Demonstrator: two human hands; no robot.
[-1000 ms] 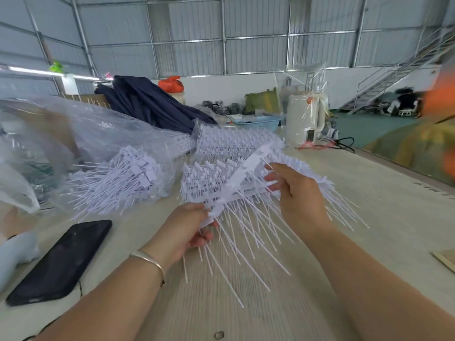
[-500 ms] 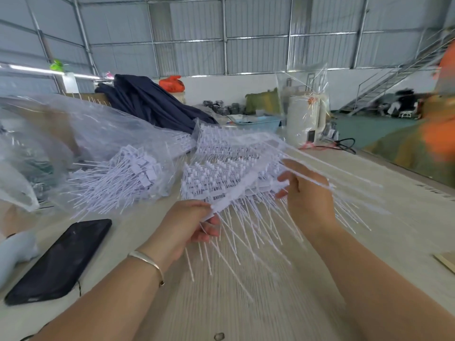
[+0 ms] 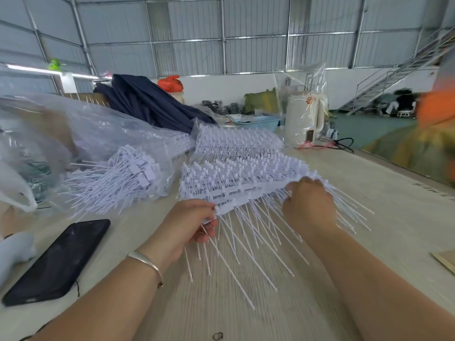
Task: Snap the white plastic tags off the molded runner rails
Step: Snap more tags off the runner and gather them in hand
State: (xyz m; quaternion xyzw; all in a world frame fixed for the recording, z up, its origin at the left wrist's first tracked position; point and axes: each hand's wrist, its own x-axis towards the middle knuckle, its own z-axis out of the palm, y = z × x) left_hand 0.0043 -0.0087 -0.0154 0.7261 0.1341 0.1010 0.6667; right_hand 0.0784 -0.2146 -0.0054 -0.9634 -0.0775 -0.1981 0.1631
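Setting: pale wooden worktable (image 3: pixel 369 193) inside a metal-walled shed.
Rail: white moulded runner rail with long thin tags (image 3: pixel 246 193), tilted steeply a second ago, now lies near level above the stacked rails at 12 o'clock.
Left hand (image 3: pixel 187 225): pinches the rail's near end.
Right hand (image 3: pixel 307 205): fingers curled over the rail's far end at 2 o'clock.
Meaning: probably bracing for a snap; tags look still attached.

Corrugated metal walls (image 3: pixel 187 33), pale wooden table (image 3: pixel 394 193), steel staircase (image 3: pixel 394 77) at right.
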